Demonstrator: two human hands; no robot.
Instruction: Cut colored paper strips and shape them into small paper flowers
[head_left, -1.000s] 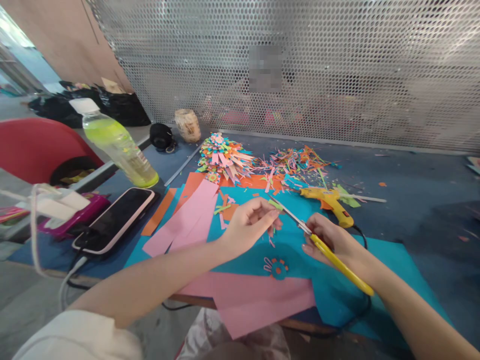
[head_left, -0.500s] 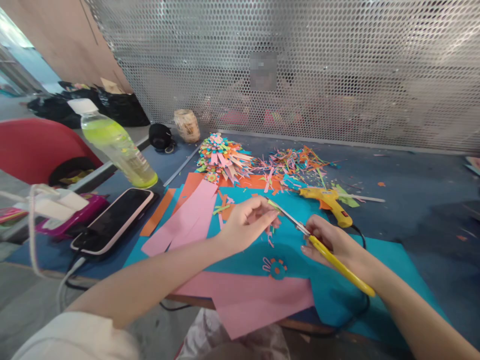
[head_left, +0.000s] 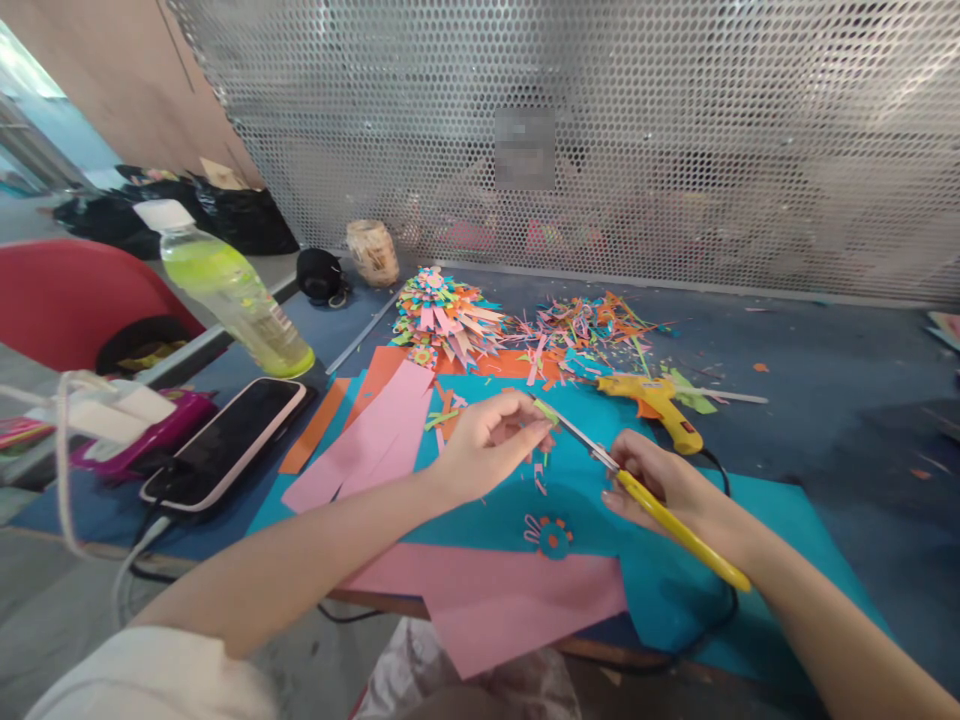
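My left hand [head_left: 499,435] pinches a small green paper piece [head_left: 546,410] above the blue paper sheet [head_left: 480,520]. My right hand [head_left: 656,480] is closed on yellow-handled scissors [head_left: 679,530], whose blades reach left to the green piece by my left fingertips. Below my hands, a small blue and orange paper flower [head_left: 555,537] with pink loops at its left lies on the blue sheet. Pink paper [head_left: 525,600] overlaps the sheet's near edge.
A yellow glue gun [head_left: 656,400] lies beyond my right hand. Behind are a layered paper decoration [head_left: 446,320] and a heap of paper scraps [head_left: 592,322]. At left are a phone [head_left: 229,440], a bottle [head_left: 232,295] and a magenta power strip [head_left: 142,440]. A metal mesh [head_left: 637,150] stands behind.
My left fingertips have shifted very slightly at the green piece. The scissors and my right hand look nearly unchanged.
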